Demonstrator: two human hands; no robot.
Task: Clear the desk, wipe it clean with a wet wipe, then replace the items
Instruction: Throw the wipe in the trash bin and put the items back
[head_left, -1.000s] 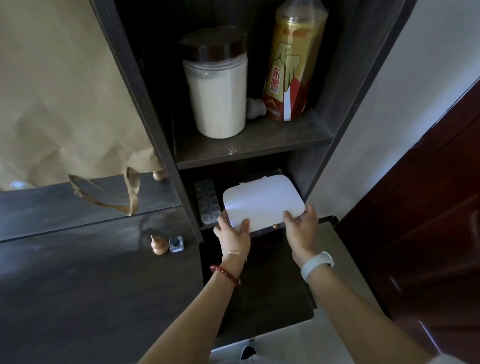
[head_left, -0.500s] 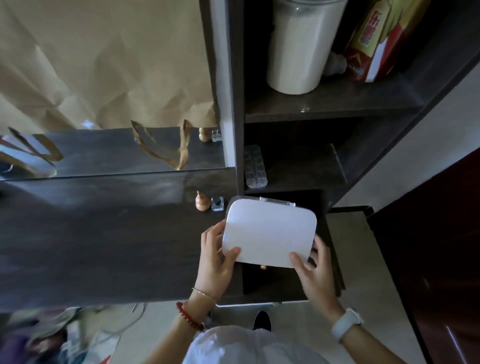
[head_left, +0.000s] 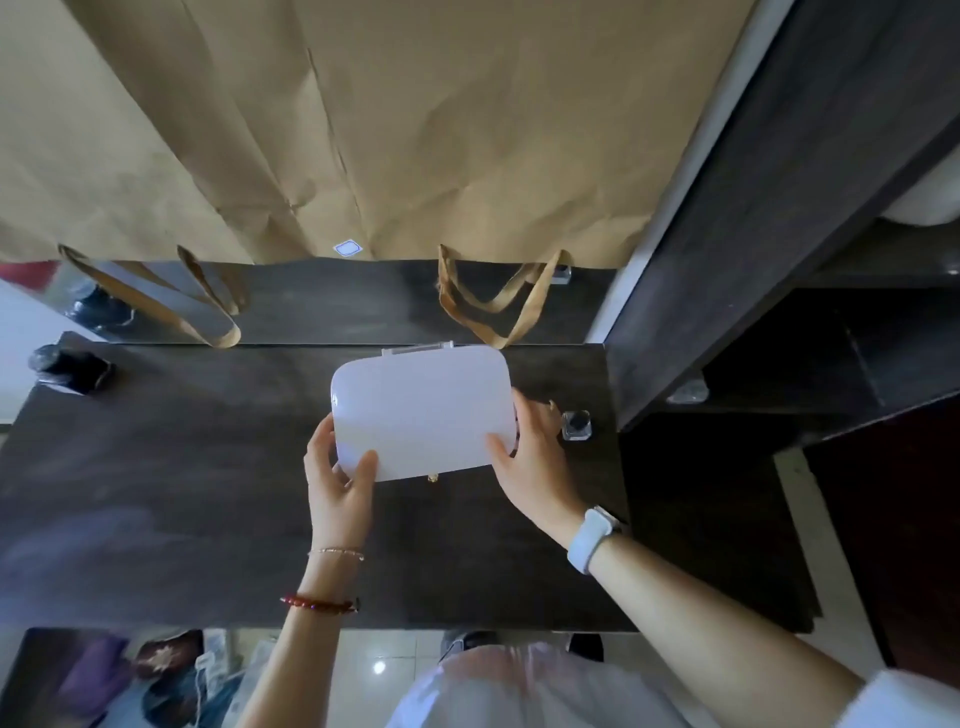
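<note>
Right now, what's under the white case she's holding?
Under the white case, gripped by the left hand and right hand, lies the dark desk. A small gold piece peeks below its near edge. Anything directly beneath is covered.

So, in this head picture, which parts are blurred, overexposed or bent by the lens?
Head view: the white case is blown out, almost without detail; the floor clutter at lower left is blurred; the shelf unit's edge leans from wide-angle distortion; the desk shows dull sheen.

both hands, left and right, hold a white case over the dark desk.
</note>
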